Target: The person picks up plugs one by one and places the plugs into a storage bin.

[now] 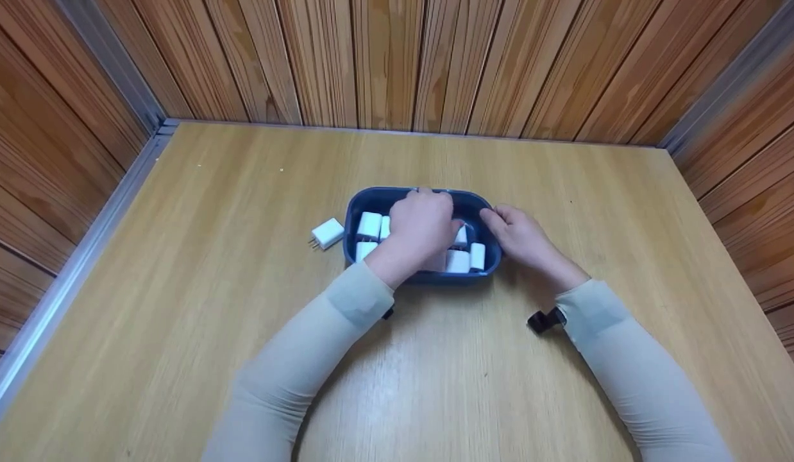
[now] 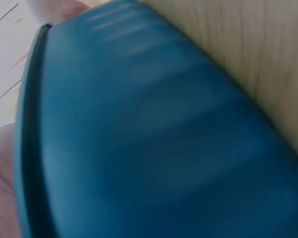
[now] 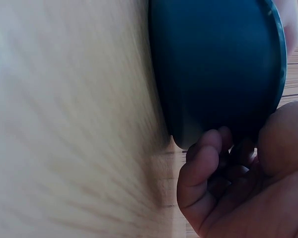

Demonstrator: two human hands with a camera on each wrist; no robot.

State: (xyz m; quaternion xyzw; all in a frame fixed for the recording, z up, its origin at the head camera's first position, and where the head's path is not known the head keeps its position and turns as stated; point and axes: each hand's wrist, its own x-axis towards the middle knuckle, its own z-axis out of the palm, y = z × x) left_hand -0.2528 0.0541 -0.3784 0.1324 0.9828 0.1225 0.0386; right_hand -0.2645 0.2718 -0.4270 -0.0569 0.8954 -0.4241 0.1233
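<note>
A dark blue plastic bin (image 1: 429,278) stands on the table with several white charger plugs (image 1: 458,261) inside it. My left hand (image 1: 421,221) reaches down into the middle of the bin, back of the hand up, over the plugs. Its fingertips are hidden, and I cannot tell whether they hold a plug. In the left wrist view the bin's outer wall (image 2: 154,114) fills most of the picture. My right hand (image 1: 522,237) grips the bin's right end, thumb at the rim. In the right wrist view its fingers (image 3: 201,163) curl against the bin's outside.
One loose white charger plug (image 1: 328,233) lies on the table just left of the bin, its metal prongs pointing left. The wooden table (image 1: 410,385) runs back to a wood-panelled wall (image 1: 390,64). A metal frame edge (image 1: 70,276) borders the left side.
</note>
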